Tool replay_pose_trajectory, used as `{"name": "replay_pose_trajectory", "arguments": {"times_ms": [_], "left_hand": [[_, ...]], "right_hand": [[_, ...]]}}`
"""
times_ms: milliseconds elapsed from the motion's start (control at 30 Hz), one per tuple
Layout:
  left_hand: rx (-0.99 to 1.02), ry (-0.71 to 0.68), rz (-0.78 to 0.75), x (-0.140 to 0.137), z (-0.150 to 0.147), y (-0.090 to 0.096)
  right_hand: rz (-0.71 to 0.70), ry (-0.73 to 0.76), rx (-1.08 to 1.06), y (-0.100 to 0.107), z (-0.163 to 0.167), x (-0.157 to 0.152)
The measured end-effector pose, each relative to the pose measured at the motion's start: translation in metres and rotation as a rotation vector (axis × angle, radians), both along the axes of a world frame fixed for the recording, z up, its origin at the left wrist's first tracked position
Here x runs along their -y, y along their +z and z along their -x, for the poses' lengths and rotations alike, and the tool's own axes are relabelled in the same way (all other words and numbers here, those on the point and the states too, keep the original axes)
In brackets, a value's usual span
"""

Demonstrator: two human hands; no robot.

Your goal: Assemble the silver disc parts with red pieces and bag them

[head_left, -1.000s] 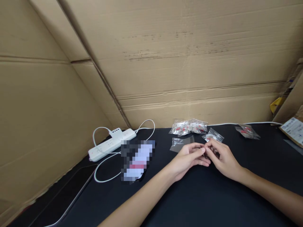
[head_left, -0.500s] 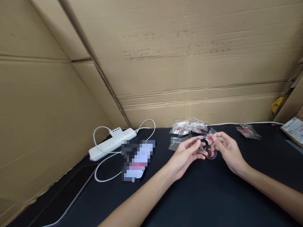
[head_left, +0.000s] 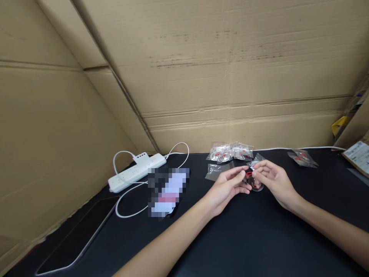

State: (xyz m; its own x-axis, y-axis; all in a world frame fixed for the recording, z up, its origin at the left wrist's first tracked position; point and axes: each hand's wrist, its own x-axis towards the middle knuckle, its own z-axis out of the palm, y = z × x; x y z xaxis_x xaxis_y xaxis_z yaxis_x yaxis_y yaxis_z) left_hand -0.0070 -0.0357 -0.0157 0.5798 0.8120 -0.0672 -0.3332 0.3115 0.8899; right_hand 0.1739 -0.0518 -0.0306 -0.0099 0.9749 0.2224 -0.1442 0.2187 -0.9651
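My left hand (head_left: 229, 187) is closed, with the thumb pressed to the fingers over a small dark piece that I cannot name. A loop of red cord (head_left: 249, 174) shows at its fingertips. My right hand (head_left: 273, 180) faces it, thumb and fingers pinched together; what they hold, if anything, is hidden. Between the hands, a round clear disc (head_left: 257, 187) with a red spot is partly covered by the right fingers. Just behind the right fingertips sits a clear plastic wrapper (head_left: 258, 157).
Clear packets with red pieces lie behind the hands (head_left: 226, 152) and to the right (head_left: 302, 158). A flat clear bag (head_left: 213, 172) is beside my left hand. Leftward are a blurred-out phone (head_left: 170, 192), a white power strip (head_left: 135, 175) with cables and a dark tablet (head_left: 79, 234). Cardboard walls (head_left: 230, 127) enclose the table.
The red cord loop, at my right fingertips before, now shows lower and by my left fingertips. My right hand has shifted slightly left. The view has tilted a little.
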Motion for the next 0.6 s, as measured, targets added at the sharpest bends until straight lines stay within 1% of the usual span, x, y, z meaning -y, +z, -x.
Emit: {"name": "replay_pose_trajectory", "arguments": {"times_ms": [167,400,600], "left_hand": [[0.023,-0.041,-0.028,-0.0018,0.0000,-0.0026],[0.023,-0.007,0.018,-0.0027,0.0008,-0.0027],[0.037,-0.005,0.039,-0.0017,-0.0003,-0.0009]], "right_hand": [[-0.030,0.016,0.097,-0.0010,-0.0015,-0.0003],[0.010,0.044,0.049,-0.0026,-0.0038,-0.0024],[-0.075,0.054,0.128,-0.0072,-0.0001,0.0001]]}}
